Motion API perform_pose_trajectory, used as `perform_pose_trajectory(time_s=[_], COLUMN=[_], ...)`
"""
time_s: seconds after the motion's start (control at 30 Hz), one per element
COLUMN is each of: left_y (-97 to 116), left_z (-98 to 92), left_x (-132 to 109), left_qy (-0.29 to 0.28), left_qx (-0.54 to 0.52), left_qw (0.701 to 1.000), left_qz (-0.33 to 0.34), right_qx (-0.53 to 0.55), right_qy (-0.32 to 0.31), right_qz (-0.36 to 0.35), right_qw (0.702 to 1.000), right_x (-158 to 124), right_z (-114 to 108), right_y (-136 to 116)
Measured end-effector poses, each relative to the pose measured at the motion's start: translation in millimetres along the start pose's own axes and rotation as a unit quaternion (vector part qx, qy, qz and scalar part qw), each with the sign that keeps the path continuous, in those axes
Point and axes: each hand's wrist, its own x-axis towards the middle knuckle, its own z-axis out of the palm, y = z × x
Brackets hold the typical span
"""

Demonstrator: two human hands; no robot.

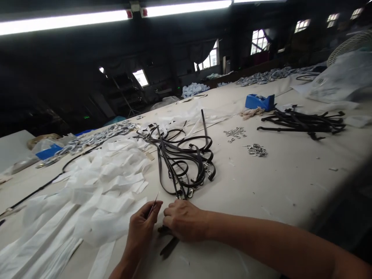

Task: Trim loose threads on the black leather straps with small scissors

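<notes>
My left hand [143, 223] is closed in a pinch on a thin pointed tool [154, 203], its slim tip directed upward. Close beside it, my right hand [186, 221] has its fingers curled down over a black strap [170, 247], whose blurred end shows below the hand. The fingers hide the rest of that piece. Just beyond both hands lies a tangled pile of black straps [186, 159] with silver snap hooks [207, 167] among them.
White strips of thin material [101, 193] cover the table's left side. To the right are two small heaps of metal hardware [257, 150], more black straps [305, 123] and a blue tape dispenser [259, 102]. A clear plastic bag [343, 77] stands at the far right.
</notes>
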Motion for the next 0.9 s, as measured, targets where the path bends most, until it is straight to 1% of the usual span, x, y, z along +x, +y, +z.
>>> perform_pose_trajectory(time_s=[0.1,0.17,0.27,0.33,0.43,0.53,0.6,0.67,0.73,0.8,0.9], left_y=[-10,-11,-8,-5,0,5,6,7,6,6,6], left_z=[-4.9,-6.5,-7.4,-8.1,-9.4,-10.1,-11.1,-13.7,-17.6,-20.8,-19.9], left_x=[-3,-2,-1,-2,-6,-10,-11,-9,-6,-5,-7], left_qy=[-0.023,-0.04,-0.079,-0.094,-0.103,-0.092,-0.056,-0.02,-0.006,-0.016,-0.052], left_qx=[-0.007,-0.014,-0.017,-0.031,-0.09,-0.185,-0.255,-0.304,-0.326,-0.337,-0.332], left_qw=[0.999,0.999,0.997,0.995,0.99,0.975,0.961,0.949,0.944,0.94,0.941], left_qz=[-0.033,-0.034,-0.01,0.0,-0.02,-0.077,-0.095,-0.078,-0.053,-0.042,-0.045], right_qx=[-0.012,-0.022,-0.047,-0.074,-0.116,-0.138,-0.14,-0.131,-0.118,-0.111,-0.098], right_qy=[0.013,0.032,0.067,0.097,0.161,0.227,0.257,0.274,0.288,0.295,0.278], right_qz=[-0.015,-0.022,-0.014,0.001,0.012,0.013,0.023,0.032,0.024,0.003,-0.043], right_qw=[1.0,0.999,0.997,0.993,0.98,0.964,0.956,0.952,0.95,0.949,0.955], right_x=[3,3,1,-1,2,12,19,25,28,27,20], right_z=[3,5,3,-1,-8,-13,-15,-15,-16,-16,-14], right_y=[-2,-2,0,1,4,7,8,7,5,3,2])
